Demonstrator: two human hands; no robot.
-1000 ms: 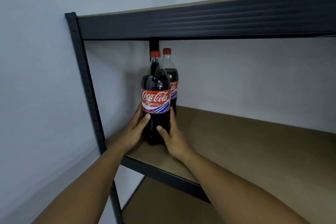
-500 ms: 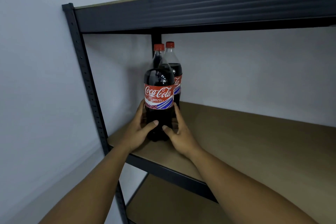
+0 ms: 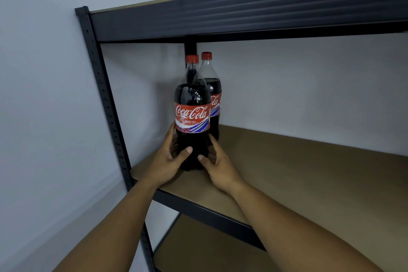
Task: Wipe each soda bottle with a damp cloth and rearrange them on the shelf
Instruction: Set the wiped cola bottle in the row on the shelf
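Observation:
Two large cola bottles with red caps stand in the left back corner of a brown shelf board (image 3: 309, 179). The front bottle (image 3: 191, 115) is upright on the board. My left hand (image 3: 167, 161) grips its lower left side, thumb across the front. My right hand (image 3: 217, 165) grips its lower right side. The second bottle (image 3: 213, 97) stands right behind it, partly hidden, with nothing touching it. No cloth is in view.
The black metal rack has a left upright post (image 3: 103, 104) with holes and an upper shelf beam (image 3: 242, 17) low over the bottle caps. A lower shelf board (image 3: 209, 247) shows beneath. Pale walls close the left side and back.
Both hands stay on the front bottle's lower part and have closed in a little, thumbs nearer together. The bottle has barely shifted on the board; the view has moved slightly.

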